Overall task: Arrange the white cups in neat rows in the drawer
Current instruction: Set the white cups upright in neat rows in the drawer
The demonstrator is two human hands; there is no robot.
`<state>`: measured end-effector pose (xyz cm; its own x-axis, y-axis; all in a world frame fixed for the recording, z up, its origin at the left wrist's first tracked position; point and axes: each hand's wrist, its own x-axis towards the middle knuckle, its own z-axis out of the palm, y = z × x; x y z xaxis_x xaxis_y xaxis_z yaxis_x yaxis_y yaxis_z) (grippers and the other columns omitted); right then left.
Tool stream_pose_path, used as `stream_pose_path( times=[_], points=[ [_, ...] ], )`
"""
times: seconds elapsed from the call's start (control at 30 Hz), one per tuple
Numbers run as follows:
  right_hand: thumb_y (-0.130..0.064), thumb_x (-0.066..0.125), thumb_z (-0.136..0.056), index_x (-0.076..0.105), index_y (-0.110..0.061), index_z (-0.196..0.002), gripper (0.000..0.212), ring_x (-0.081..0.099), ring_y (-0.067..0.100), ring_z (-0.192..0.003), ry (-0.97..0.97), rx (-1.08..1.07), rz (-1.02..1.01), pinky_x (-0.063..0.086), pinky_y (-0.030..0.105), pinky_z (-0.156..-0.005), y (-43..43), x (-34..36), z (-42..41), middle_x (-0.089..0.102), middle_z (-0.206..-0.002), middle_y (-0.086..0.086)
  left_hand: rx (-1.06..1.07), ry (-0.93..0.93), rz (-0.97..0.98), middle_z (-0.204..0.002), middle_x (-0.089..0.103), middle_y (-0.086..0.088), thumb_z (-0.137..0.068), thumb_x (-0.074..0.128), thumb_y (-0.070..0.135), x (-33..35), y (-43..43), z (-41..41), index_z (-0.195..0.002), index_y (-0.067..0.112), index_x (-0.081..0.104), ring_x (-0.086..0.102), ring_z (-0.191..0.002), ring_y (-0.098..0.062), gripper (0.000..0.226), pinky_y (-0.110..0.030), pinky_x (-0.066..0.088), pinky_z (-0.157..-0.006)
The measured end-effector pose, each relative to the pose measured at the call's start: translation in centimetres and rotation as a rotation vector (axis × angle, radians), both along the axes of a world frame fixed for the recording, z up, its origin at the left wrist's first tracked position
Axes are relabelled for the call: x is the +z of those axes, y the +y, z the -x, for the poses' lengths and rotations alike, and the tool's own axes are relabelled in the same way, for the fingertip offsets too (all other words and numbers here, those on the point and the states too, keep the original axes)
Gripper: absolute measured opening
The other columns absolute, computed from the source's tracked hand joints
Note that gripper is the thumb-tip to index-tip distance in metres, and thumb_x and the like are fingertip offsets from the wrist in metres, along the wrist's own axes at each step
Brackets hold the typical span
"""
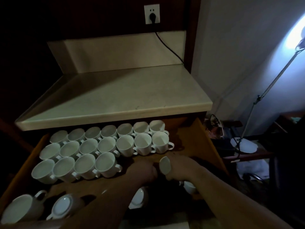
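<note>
Head view: my right hand (179, 169) grip clamped on tilted white cup (165, 165); left hand (145, 171) beside it, grip unclear in dim light. Bare drawer (194, 142) floor right of rows (105, 146). Three rows upright; loose cups (62, 205) near front edge.

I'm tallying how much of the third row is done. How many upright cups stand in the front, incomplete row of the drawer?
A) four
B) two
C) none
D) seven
A: the front row holds four upright cups side by side, while each of the two rows behind it holds seven; the drawer floor to the right of the fourth cup is bare.
</note>
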<state>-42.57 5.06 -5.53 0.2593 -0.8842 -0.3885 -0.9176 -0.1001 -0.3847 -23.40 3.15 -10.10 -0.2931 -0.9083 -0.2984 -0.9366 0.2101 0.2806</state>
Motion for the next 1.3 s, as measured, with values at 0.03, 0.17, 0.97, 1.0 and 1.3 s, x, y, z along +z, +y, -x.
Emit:
stream_pose_path(
  times=[0.03,0.17,0.97,1.0,1.3],
  points=[
    [-0.042,0.081,-0.063,0.039,-0.022,-0.145,0.094,0.06,0.026,-0.119,-0.013,-0.025,0.0,0.053,0.04,-0.095,0.0,0.2,-0.1,0.056,-0.139,0.006,-0.017,0.09,0.01,-0.122,0.065,0.018,-0.082,0.049,0.059,-0.1,-0.3,-0.3,-0.127,0.053,0.052,0.063,-0.113,-0.01,0.045,-0.031,0.051,-0.093],
    [-0.039,0.083,-0.071,0.018,-0.024,-0.158,0.109,0.053,0.031,-0.129,-0.044,-0.087,-0.007,0.05,0.042,-0.1,0.1,0.3,-0.2,0.046,-0.147,0.011,0.217,0.29,-0.096,-0.109,0.067,0.011,-0.064,0.078,0.059,5.8,1.5,-2.1,-0.115,0.037,0.062,0.064,-0.101,-0.012,0.057,-0.029,0.052,-0.082],
    [-0.055,0.079,-0.075,0.044,-0.021,-0.145,0.085,0.055,0.014,-0.114,-0.277,-0.198,0.074,0.045,0.027,-0.078,-0.7,5.6,-8.4,0.051,-0.139,0.0,0.268,0.201,0.159,-0.108,0.069,0.005,-0.086,0.069,0.045,8.4,2.0,-12.7,-0.112,0.024,0.067,0.064,-0.099,-0.014,0.034,-0.031,0.051,-0.081],
    [-0.058,0.078,-0.073,0.043,-0.018,-0.146,0.09,0.055,0.018,-0.116,-0.202,-0.191,0.068,0.046,0.03,-0.08,-0.8,5.0,-9.1,0.049,-0.14,0.003,0.221,0.148,0.161,-0.112,0.066,0.005,-0.082,0.072,0.046,7.5,2.0,-13.7,-0.117,0.026,0.066,0.061,-0.104,-0.015,0.041,-0.031,0.05,-0.084],
    [-0.064,0.076,-0.068,0.05,-0.015,-0.129,0.082,0.063,0.025,-0.109,0.021,-0.185,0.078,0.055,0.038,-0.086,-1.3,1.1,-13.9,0.061,-0.124,0.006,0.025,-0.035,0.219,-0.113,0.061,0.001,-0.087,0.051,0.063,3.4,1.1,-15.8,-0.11,0.027,0.057,0.062,-0.1,-0.022,0.043,-0.037,0.053,-0.076]
  ],
)
